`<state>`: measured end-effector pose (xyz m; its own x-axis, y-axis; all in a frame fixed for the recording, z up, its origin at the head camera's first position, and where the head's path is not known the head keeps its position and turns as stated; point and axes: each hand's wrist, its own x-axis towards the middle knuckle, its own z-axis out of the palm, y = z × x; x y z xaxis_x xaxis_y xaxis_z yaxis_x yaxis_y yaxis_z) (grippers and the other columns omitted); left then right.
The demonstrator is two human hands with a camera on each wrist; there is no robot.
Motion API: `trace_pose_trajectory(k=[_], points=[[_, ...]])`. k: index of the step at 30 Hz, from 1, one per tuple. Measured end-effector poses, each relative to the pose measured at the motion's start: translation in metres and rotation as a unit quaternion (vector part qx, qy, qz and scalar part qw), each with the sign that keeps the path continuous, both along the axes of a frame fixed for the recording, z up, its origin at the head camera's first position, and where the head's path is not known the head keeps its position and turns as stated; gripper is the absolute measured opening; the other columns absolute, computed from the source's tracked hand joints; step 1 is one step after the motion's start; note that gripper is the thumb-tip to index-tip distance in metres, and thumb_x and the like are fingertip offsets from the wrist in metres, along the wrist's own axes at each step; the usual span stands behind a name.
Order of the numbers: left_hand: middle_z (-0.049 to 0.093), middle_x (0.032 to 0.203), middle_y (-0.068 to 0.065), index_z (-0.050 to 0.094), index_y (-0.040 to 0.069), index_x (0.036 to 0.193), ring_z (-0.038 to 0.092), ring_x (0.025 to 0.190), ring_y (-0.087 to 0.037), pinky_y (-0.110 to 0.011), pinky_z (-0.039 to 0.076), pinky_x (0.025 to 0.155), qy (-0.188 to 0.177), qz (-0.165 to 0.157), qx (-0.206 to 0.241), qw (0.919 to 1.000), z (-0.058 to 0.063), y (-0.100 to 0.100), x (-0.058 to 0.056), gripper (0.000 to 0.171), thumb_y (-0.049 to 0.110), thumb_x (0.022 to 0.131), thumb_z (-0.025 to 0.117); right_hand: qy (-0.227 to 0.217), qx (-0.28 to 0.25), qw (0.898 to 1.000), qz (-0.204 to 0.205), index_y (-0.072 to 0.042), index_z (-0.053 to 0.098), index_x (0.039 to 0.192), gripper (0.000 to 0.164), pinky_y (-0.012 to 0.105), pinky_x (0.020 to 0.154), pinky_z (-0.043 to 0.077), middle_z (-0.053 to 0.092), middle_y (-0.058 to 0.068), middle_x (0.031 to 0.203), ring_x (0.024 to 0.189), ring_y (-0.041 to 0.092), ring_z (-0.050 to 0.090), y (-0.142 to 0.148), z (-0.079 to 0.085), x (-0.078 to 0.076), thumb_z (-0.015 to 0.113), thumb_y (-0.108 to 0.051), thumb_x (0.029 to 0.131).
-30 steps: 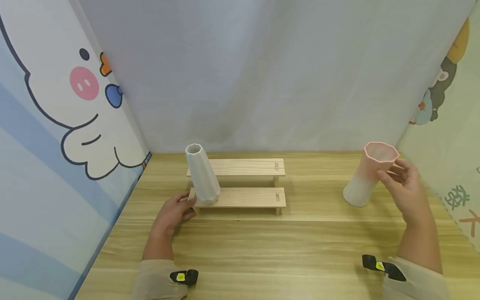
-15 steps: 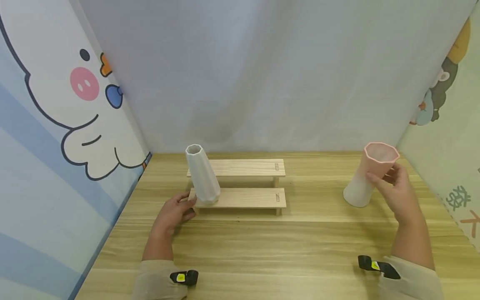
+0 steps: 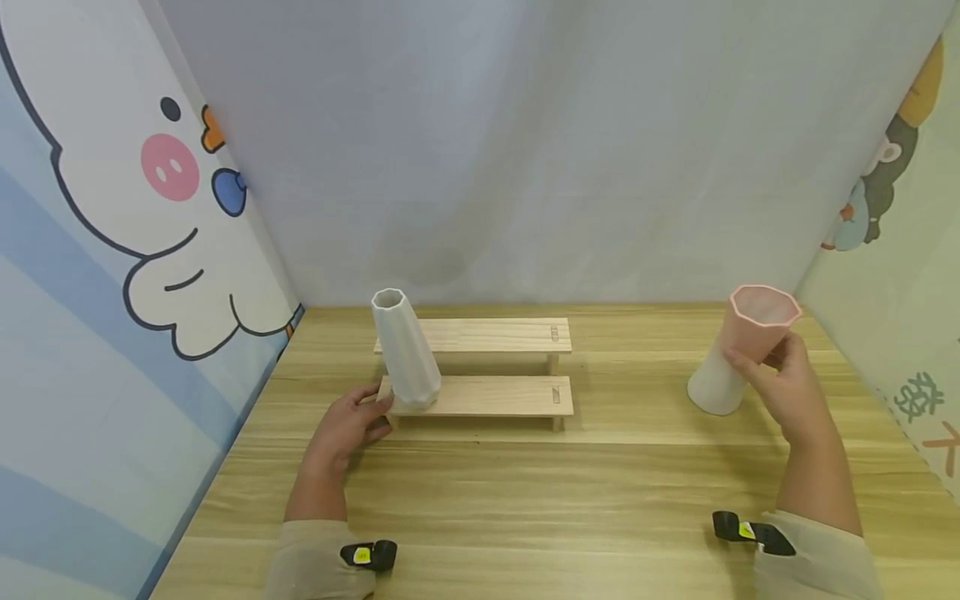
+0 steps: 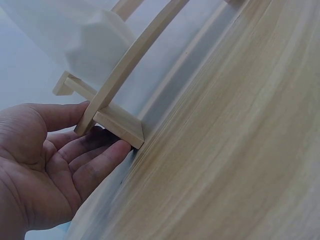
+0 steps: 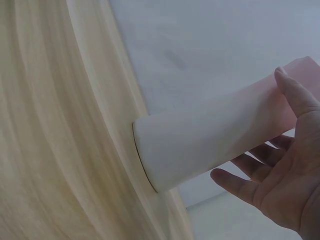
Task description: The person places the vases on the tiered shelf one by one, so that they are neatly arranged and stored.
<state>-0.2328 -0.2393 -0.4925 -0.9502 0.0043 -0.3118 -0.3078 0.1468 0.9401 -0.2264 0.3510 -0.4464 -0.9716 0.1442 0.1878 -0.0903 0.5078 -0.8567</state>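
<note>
My left hand (image 3: pixel 347 429) grips the left end of a two-tier wooden shelf (image 3: pixel 495 394). In the left wrist view, the thumb lies on the board and the fingers (image 4: pixel 102 165) reach the leg below it. A white faceted vase (image 3: pixel 408 354) stands upright on the lower tier's left end. On the right, a pink-and-white vase (image 3: pixel 742 333) stands on the table, its octagonal mouth upward. My right hand (image 3: pixel 787 392) holds it from the right, thumb in front; the other fingers are partly hidden behind it. The right wrist view shows the vase's white base (image 5: pixel 170 145) against the tabletop.
The shelf's upper tier (image 3: pixel 487 333) stands behind the lower one. Everything rests on a wood-grain table (image 3: pixel 525 500). A grey backdrop (image 3: pixel 525 167) rises behind it, with printed panels along the left (image 3: pixel 97 333) and right (image 3: pixel 900 292) sides.
My right hand has slid down and leftward along the pink-and-white vase, closing in around its middle. The vase, the shelf and my left hand have stayed in place.
</note>
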Motion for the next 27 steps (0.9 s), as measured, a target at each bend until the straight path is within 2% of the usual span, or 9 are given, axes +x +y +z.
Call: trace_pose_trajectory(k=[4,11,14,20,25,27], points=[[0.039,0.152,-0.02,0.031,0.008,0.154,0.061,0.117,-0.032,-0.038,0.055,0.097,-0.004,0.0,0.003,1.0,-0.0004,-0.0004,-0.0013,0.066,0.029,0.099,0.06,0.009,0.0,1.0,-0.001,-0.01,0.019,0.154,0.075,0.018,0.083,0.038,0.042,0.004,0.133,0.114,0.012,0.041,-0.0008,-0.0023,-0.0026,0.064,-0.03,0.097],[0.039,0.152,-0.02,0.031,0.009,0.154,0.063,0.115,-0.03,-0.036,0.055,0.095,0.007,-0.008,-0.003,0.9999,0.0002,-0.0001,0.002,0.069,0.034,0.098,0.062,0.02,-0.019,1.0,0.007,-0.015,0.023,0.153,0.072,0.011,0.083,0.038,0.043,-0.009,0.127,0.114,0.007,0.041,-0.0047,-0.0042,-0.005,0.065,-0.026,0.096],[0.04,0.152,-0.019,0.032,0.011,0.154,0.063,0.115,-0.029,-0.035,0.056,0.094,0.01,-0.009,-0.009,0.9999,-0.0008,-0.0003,0.002,0.069,0.036,0.097,0.062,0.019,-0.016,1.0,0.004,-0.015,0.024,0.152,0.071,0.013,0.083,0.038,0.044,-0.009,0.126,0.114,0.008,0.042,-0.006,-0.0034,-0.0049,0.066,-0.026,0.096],[0.042,0.151,-0.018,0.035,0.011,0.153,0.063,0.114,-0.027,-0.034,0.056,0.094,0.008,-0.004,-0.011,0.9999,-0.0009,0.0,0.0007,0.068,0.036,0.097,0.063,0.003,-0.022,1.0,0.001,-0.017,0.021,0.153,0.073,0.026,0.095,0.039,0.042,0.001,0.132,0.118,0.009,0.041,-0.0061,-0.0024,-0.0051,0.065,-0.029,0.096],[0.042,0.15,-0.019,0.034,0.01,0.153,0.065,0.112,-0.027,-0.035,0.056,0.094,0.009,-0.007,-0.01,0.9999,0.0005,0.0005,0.0011,0.069,0.036,0.097,0.063,0.023,-0.029,0.999,0.007,-0.019,0.026,0.15,0.068,0.014,0.088,0.04,0.044,-0.012,0.125,0.115,0.005,0.043,-0.0059,-0.0062,-0.0073,0.066,-0.022,0.095],[0.043,0.15,-0.018,0.034,0.011,0.153,0.065,0.111,-0.025,-0.035,0.056,0.093,0.008,-0.006,-0.01,0.9999,-0.0002,0.0005,0.0007,0.069,0.036,0.096,0.064,0.027,-0.03,0.999,0.009,-0.02,0.027,0.149,0.067,0.013,0.088,0.04,0.043,-0.016,0.123,0.114,0.004,0.043,-0.0057,-0.0076,-0.0085,0.067,-0.021,0.095]])
